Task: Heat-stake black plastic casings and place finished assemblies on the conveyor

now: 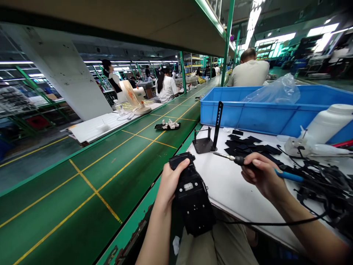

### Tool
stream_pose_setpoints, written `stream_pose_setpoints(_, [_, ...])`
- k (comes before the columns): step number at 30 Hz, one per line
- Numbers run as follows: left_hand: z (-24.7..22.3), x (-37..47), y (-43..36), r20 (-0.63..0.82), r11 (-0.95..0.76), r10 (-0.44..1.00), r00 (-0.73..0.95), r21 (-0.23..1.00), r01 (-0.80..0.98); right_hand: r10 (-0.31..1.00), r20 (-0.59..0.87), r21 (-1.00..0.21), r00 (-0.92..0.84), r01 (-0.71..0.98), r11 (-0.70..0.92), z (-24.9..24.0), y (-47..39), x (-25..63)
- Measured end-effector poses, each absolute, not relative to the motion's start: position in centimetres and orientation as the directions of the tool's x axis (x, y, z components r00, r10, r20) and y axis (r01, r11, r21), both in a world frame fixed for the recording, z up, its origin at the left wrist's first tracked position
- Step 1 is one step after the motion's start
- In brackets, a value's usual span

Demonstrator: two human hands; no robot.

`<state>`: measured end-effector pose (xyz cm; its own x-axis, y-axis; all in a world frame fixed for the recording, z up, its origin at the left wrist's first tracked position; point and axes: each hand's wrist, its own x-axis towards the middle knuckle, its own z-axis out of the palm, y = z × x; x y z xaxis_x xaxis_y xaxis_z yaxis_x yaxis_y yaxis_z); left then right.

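Note:
My left hand [172,180] is closed around the upper end of a black plastic housing [194,206], thumb on top. The housing tilts over my lap and shows small white fittings and a pale rectangle on its face. In my right hand [263,175] is a soldering iron [238,160] with a black collar and blue handle. Its metal tip points left, apart from the housing and close to the base of a black metal stand [206,144]. Several flat black pieces [245,145] lie on the white tabletop [228,187] beyond the iron.
A green conveyor belt [110,169] with yellow lines runs along the left, carrying a black part with white pieces [168,125]. A blue bin [228,114], a white bottle [331,123] and tangled black cables [325,191] are at right. A person [249,70] sits ahead.

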<state>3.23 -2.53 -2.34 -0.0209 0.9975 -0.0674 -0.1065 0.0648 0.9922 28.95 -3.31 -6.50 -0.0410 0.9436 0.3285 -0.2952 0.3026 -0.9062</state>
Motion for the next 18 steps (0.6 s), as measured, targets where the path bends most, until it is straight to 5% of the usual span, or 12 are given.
stream_pose_setpoints(3, [-1.6, 0.2, -2.8, -0.001, -0.011, 0.981, -0.193, 0.998, -0.064, 0.916, 0.367, -0.853, -0.163, 0.334, 0.401, -5.7, -1.9, 27.7])
stream_pose_setpoints(6, [-0.5, -1.8, -3.5, 0.111, -0.103, 0.951, -0.289, 0.994, 0.041, 0.865, 0.266, -0.301, -0.425, 0.816, 0.494, -5.4, 0.8, 24.7])
stream_pose_setpoints(13, [2.8, 1.0, -5.3, 0.385, -0.250, 0.882, -0.273, 0.871, 0.423, 0.936, 0.121, -0.116, -0.330, 0.932, 0.344, -5.9, 7.9, 18.3])
stream_pose_setpoints(18, [3.6, 2.3, -4.5, 0.600, -0.490, 0.800, 0.012, 0.642, 0.590, 0.937, 0.063, -0.061, -0.344, 0.936, 0.348, -5.1, 8.3, 20.9])
